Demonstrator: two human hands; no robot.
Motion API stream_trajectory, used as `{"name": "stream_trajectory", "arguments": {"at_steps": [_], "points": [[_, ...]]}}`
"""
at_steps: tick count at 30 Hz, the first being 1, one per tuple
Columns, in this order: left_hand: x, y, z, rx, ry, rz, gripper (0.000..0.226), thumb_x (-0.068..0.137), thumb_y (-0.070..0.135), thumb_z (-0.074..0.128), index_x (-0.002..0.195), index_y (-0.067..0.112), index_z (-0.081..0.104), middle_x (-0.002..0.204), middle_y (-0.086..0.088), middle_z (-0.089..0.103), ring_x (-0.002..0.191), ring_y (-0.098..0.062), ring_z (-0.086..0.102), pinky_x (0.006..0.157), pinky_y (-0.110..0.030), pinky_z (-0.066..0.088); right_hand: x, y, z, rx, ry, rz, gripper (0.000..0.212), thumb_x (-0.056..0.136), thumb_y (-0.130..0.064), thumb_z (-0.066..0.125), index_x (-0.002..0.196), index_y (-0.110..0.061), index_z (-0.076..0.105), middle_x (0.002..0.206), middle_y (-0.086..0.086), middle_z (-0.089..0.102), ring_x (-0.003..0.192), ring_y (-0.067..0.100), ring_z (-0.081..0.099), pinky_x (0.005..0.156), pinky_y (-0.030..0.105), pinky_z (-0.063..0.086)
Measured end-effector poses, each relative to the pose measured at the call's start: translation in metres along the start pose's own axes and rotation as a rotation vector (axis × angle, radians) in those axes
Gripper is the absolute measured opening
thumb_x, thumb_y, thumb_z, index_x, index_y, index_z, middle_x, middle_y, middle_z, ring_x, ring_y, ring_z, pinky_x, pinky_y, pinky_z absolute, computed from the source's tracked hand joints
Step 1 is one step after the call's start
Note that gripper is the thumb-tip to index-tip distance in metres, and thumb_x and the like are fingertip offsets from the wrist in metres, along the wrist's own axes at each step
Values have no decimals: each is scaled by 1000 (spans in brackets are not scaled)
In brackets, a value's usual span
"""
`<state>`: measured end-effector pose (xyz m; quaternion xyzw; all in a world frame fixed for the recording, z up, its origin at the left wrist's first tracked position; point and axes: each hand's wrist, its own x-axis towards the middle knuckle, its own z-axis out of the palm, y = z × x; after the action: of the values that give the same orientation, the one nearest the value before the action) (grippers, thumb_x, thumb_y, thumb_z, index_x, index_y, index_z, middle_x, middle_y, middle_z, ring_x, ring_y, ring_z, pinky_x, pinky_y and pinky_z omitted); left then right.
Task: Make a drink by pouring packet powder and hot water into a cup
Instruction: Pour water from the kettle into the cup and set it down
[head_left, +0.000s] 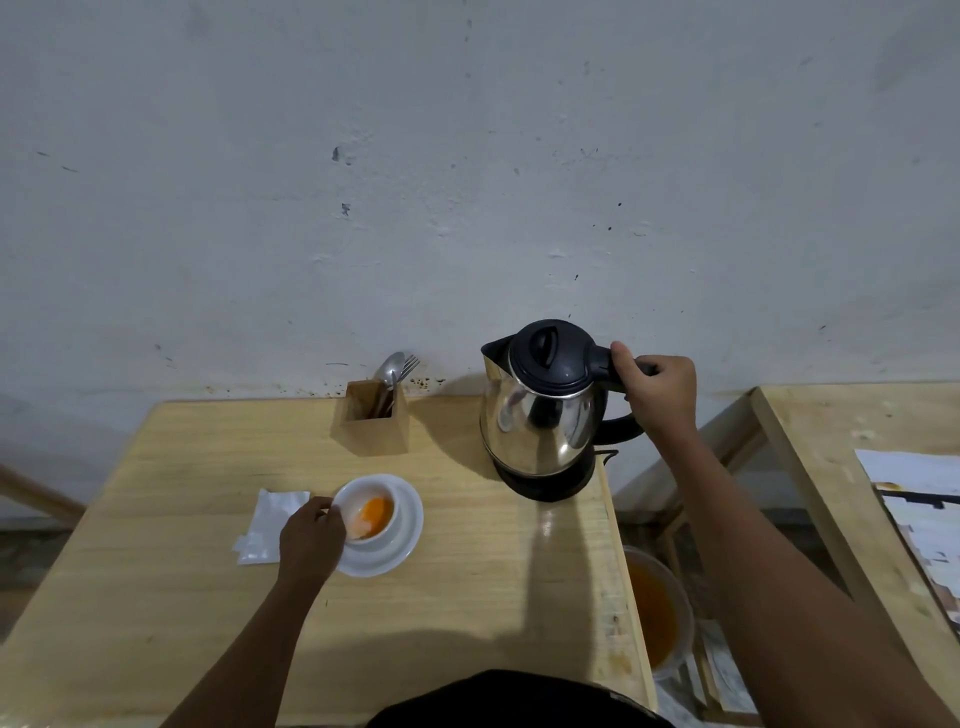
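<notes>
A person stands at a wooden table (182, 597), right hand (657, 387) wrapped around the black handle of a steel kettle (540, 410) sitting on its base near the wall. The left hand (311, 538) grips the side of a white cup (366, 512) holding orange powder, set on a saucer (400, 540). An opened white packet (267, 525) lies just left of the cup.

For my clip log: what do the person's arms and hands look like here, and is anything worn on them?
Both forearms are bare to the frame's bottom edge: no sleeves, gloves, watch or rings visible on the left hand or right hand. A dark garment shows at the bottom centre.
</notes>
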<state>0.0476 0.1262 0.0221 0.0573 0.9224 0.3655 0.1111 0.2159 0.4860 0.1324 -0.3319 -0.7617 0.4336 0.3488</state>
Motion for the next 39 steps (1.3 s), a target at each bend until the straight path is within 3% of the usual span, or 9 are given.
{"name": "stream_trajectory", "arguments": {"at_steps": [7, 10, 14, 19, 22, 25, 29, 33, 39], "points": [[2, -2, 0, 41, 23, 48, 21, 90, 5, 49, 89, -3, 68, 83, -19, 70, 79, -32, 63, 71, -32, 41, -4, -43, 11, -94, -105, -127, 69, 78, -54, 62, 42, -3, 34, 41, 4, 23, 39, 12, 22, 45, 27, 22], [3, -2, -4, 60, -21, 44, 23, 93, 8, 49, 97, -3, 68, 93, -21, 70, 89, -35, 63, 75, -32, 41, -7, -65, 20, -203, -195, -165, 74, 76, -62, 61, 42, 0, 37, 40, 7, 27, 38, 15, 25, 46, 31, 24], [5, -3, -10, -55, -97, -49, 25, 94, 11, 48, 106, 1, 68, 103, -17, 70, 97, -33, 61, 79, -30, 40, -12, -102, 38, -426, -311, -178, 70, 74, -67, 59, 42, -13, 27, 40, 0, 21, 38, 16, 23, 45, 28, 20], [10, -10, -22, -131, -242, -80, 31, 94, 11, 45, 115, 6, 66, 103, -14, 68, 85, -22, 57, 71, -28, 40, -24, -136, 65, -606, -393, -167, 71, 71, -72, 60, 47, -15, 26, 40, -3, 20, 40, 18, 28, 44, 26, 24], [13, -13, -29, -135, -307, -62, 31, 95, 12, 44, 118, 8, 64, 105, -13, 68, 85, -23, 58, 74, -33, 46, -26, -149, 78, -662, -462, -184, 70, 70, -77, 58, 46, -14, 38, 42, -4, 36, 43, 17, 40, 46, 25, 29], [16, -12, -33, -156, -338, -60, 30, 95, 13, 46, 118, 8, 64, 97, -8, 67, 81, -22, 60, 75, -37, 49, -26, -160, 91, -666, -560, -212, 59, 68, -81, 57, 70, -23, 65, 72, -10, 62, 69, 12, 58, 57, 28, 41], [19, -16, -35, -159, -363, -54, 32, 95, 17, 49, 124, 7, 62, 117, -12, 67, 106, -26, 61, 81, -28, 43, -27, -168, 107, -673, -737, -223, 54, 64, -83, 60, 85, -34, 67, 101, -12, 61, 95, 14, 58, 79, 37, 51], [20, -19, -34, -172, -376, -36, 34, 96, 18, 50, 126, 6, 60, 126, -12, 64, 115, -25, 58, 85, -25, 41, -30, -173, 119, -714, -878, -236, 51, 64, -76, 66, 96, -36, 70, 102, -13, 62, 94, 13, 58, 82, 38, 53], [22, -22, -33, -180, -378, -24, 35, 96, 18, 50, 128, 5, 57, 130, -14, 61, 118, -27, 56, 93, -29, 43, -33, -185, 141, -842, -1030, -259, 46, 70, -68, 68, 101, -35, 75, 87, -17, 71, 80, 5, 62, 70, 31, 53]]}}
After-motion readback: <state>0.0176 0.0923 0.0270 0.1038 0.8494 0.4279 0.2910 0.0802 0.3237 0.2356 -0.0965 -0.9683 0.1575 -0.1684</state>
